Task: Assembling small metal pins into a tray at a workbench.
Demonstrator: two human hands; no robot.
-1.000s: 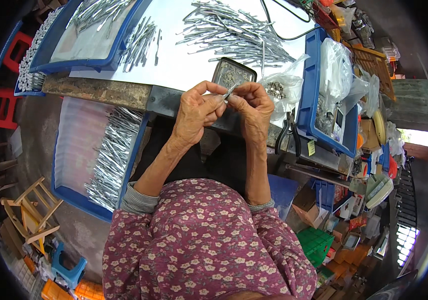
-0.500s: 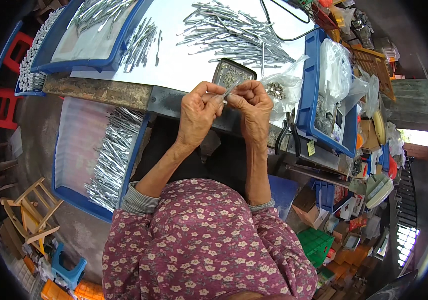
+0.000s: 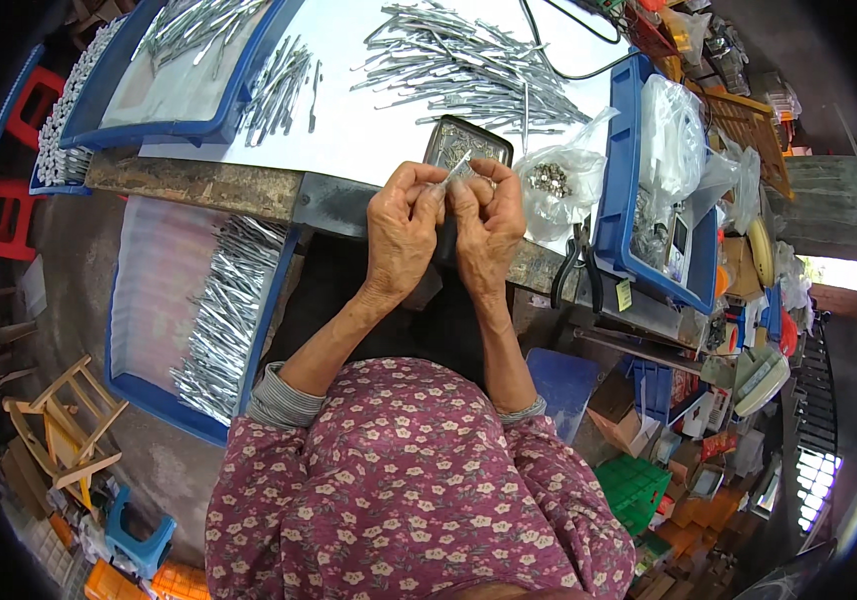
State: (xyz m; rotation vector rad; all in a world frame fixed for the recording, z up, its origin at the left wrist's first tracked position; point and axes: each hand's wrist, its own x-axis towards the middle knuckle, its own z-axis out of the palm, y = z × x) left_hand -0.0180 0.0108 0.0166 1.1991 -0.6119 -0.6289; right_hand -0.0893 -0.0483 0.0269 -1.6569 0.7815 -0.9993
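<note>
In front of me, both hands meet over the near edge of the worktable. A slim silvery metal strip (image 3: 463, 163) is pinched between their fingertips, its end poking up. My left hand (image 3: 404, 222) grips it from one side, and my right hand (image 3: 487, 218) closes on it from the other. The fingers hide most of the strip. Just beyond them lies a dark tray (image 3: 434, 150) of tiny metal parts. To the right sits a clear plastic bag (image 3: 541, 214) with small round metal pieces. Dark-handled pliers (image 3: 594, 280) hang over the table edge.
A large heap of metal strips (image 3: 469, 65) covers the white tabletop, with a smaller bunch (image 3: 279, 95) to its left. Blue bins stand left (image 3: 164, 131) and right (image 3: 614, 205). Another blue bin (image 3: 154, 395) below holds more strips. A black cable (image 3: 589, 79) crosses the far side.
My right hand has drawn in toward the left and turned, uncovering more of the plastic bag. The strip's tip now points up higher between the fingers.
</note>
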